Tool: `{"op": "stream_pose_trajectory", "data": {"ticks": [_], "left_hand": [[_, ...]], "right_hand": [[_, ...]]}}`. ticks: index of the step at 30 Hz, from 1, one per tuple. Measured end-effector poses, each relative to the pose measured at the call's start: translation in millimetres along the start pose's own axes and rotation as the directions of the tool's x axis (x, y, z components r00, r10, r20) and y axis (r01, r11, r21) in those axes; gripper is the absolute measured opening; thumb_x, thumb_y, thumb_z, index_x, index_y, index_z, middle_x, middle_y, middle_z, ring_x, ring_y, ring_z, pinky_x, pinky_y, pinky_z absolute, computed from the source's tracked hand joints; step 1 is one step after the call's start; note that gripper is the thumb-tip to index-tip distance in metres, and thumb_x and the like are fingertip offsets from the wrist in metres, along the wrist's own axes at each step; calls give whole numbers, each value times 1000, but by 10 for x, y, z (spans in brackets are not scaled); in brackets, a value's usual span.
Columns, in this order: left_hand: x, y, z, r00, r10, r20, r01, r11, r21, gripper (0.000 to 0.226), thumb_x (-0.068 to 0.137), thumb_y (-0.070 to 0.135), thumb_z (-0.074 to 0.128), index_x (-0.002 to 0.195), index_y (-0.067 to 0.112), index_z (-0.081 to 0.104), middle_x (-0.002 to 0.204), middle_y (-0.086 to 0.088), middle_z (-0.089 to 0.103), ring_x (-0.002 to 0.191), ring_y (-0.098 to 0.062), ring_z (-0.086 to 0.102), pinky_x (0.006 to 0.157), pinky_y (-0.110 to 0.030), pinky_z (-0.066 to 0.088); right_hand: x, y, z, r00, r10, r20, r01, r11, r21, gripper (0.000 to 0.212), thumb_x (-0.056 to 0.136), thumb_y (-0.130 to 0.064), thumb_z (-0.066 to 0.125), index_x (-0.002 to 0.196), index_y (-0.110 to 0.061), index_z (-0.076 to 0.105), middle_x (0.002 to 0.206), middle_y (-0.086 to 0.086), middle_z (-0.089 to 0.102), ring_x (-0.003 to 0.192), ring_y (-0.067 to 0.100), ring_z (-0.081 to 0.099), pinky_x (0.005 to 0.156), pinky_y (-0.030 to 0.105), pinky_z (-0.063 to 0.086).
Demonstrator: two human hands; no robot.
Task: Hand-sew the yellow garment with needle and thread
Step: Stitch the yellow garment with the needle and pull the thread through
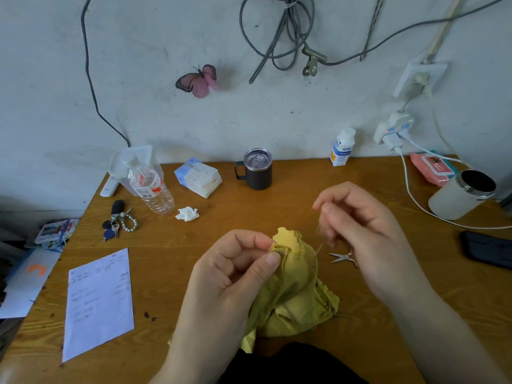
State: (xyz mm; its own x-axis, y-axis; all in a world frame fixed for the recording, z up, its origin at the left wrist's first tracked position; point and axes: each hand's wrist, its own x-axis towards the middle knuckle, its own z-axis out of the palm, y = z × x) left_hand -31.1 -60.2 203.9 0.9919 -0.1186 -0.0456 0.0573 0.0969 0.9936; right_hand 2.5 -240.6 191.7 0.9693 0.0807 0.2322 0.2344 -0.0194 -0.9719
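1. Head view: left hand (232,273) is pinching the seam edge of the yellow garment (299,295) between thumb and forefinger, lifting it bunched off the table (221,217).
2. Right hand (360,225) is hovering up-right of that pinch, fingers curled, apparently nipping the thread (318,249); needle not discernible.
3. Thread is slanting from the garment's right side up to the right fingers, so that hand is likely pulling next.

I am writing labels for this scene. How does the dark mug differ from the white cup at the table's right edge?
The dark mug has a clear lid on; the white cup is open, its dark inside showing. The dark mug has a side handle; the white cup shows none. Both sit on the wooden table.
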Motion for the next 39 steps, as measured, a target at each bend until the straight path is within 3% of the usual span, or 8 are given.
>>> {"op": "stream_pose_trajectory", "data": {"ticks": [3,7,12,15,25,39], "left_hand": [[-1,9,5,1000,-2,-7,2,1000,29,24,59,44,67,77,28,72,65,1,70,62,-7,64,59,-21,56],[-3,14,-7,1000,-14,4,14,1000,6,24,62,41,67,78,25,72,70,-2,72,68,-14,65,63,-27,57],[1,25,-8,999,-32,5,32,998,-49,21,64,40,77,77,24,73,66,0,71,64,-11,65,59,-24,56],[-1,26,-7,999,-34,10,35,995,-90,21,62,40,70,75,24,74,66,0,71,62,-10,65,59,-24,56],[30,19,-43,993,-80,92,95,980,-176,16,64,34,73,74,22,76,65,0,70,61,-10,66,59,-23,57],[54,26,-48,985,-113,127,134,975,-176,11,68,32,79,72,22,75,65,2,68,61,-8,63,60,-23,55]], "right_hand": [[-53,-125,76,982,-125,143,157,958,-239,13,89,-23,52,89,-23,65,72,-8,60,67,7,58,61,14,45],[-92,-185,91,965,-151,216,218,918,-332,15,88,-21,53,90,-21,68,83,-15,66,78,3,63,66,8,43],[-99,-181,76,962,-135,238,217,906,-364,15,88,-21,53,88,-21,68,80,-17,66,75,2,63,64,9,43],[-107,-188,70,957,-135,257,229,894,-384,15,89,-22,52,88,-24,67,79,-19,65,74,1,62,63,7,41],[-106,-191,54,949,-143,281,245,896,-370,16,89,-23,52,86,-20,68,76,-18,63,72,2,62,62,7,41],[-107,-183,35,943,-160,291,266,890,-372,15,88,-20,52,86,-22,67,76,-21,62,72,0,61,62,6,39]]}}
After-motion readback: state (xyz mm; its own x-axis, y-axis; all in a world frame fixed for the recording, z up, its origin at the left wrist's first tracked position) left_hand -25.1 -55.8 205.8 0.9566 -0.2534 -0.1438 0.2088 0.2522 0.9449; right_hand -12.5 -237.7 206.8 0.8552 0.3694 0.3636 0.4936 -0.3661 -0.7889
